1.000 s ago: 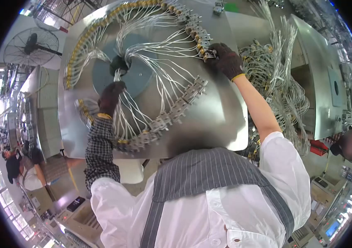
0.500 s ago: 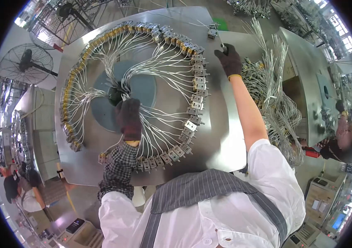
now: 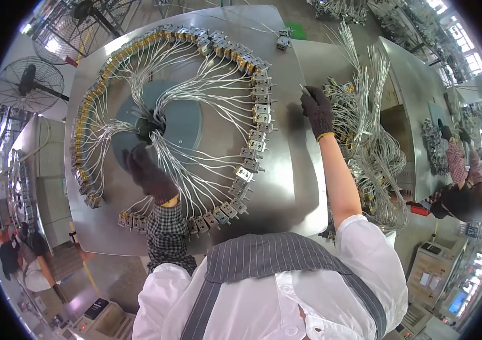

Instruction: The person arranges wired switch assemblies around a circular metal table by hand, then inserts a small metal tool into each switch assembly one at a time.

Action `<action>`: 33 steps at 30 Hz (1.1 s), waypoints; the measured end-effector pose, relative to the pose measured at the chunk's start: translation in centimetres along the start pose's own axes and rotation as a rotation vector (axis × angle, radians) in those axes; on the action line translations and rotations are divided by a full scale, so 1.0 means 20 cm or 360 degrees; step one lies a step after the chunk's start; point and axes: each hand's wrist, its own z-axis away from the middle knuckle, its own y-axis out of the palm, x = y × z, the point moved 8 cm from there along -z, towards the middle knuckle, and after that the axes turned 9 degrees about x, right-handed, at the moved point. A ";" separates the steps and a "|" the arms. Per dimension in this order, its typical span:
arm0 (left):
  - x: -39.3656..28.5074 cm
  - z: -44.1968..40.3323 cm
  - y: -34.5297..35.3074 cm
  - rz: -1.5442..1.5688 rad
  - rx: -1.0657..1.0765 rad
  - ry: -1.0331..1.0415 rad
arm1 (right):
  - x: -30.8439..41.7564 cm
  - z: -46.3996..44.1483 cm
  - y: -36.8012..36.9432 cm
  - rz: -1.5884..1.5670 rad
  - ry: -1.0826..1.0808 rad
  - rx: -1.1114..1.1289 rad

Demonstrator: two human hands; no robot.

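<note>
My left hand (image 3: pixel 149 173), in a dark glove and checked sleeve, hovers over the left part of the round blue-grey disc (image 3: pixel 187 127). Its fingers are apart, beside a bundle of white wires (image 3: pixel 164 156); no held object shows. From the disc's centre the wires fan out to a ring of small metal switch-like parts (image 3: pixel 262 107) on the steel table. My right hand (image 3: pixel 318 112), also gloved, is closed above the table's right side. A slim pale tool (image 3: pixel 304 88) sticks out from its fingers; its kind is unclear.
A heap of wired parts (image 3: pixel 365 136) lies to the right of my right hand. Two loose metal parts (image 3: pixel 283 41) sit at the table's far edge. A fan (image 3: pixel 28 84) stands at left. Co-workers (image 3: pixel 470 187) are at the right and lower left.
My left hand has shifted left and down, its fingers spreading. My right hand has drawn back toward me, away from the far loose parts. The whole view has shifted slightly.
</note>
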 end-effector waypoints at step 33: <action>-0.15 0.33 1.51 0.1258 0.1450 -0.0593 | -0.02 0.15 0.15 -0.0327 -0.0176 0.0306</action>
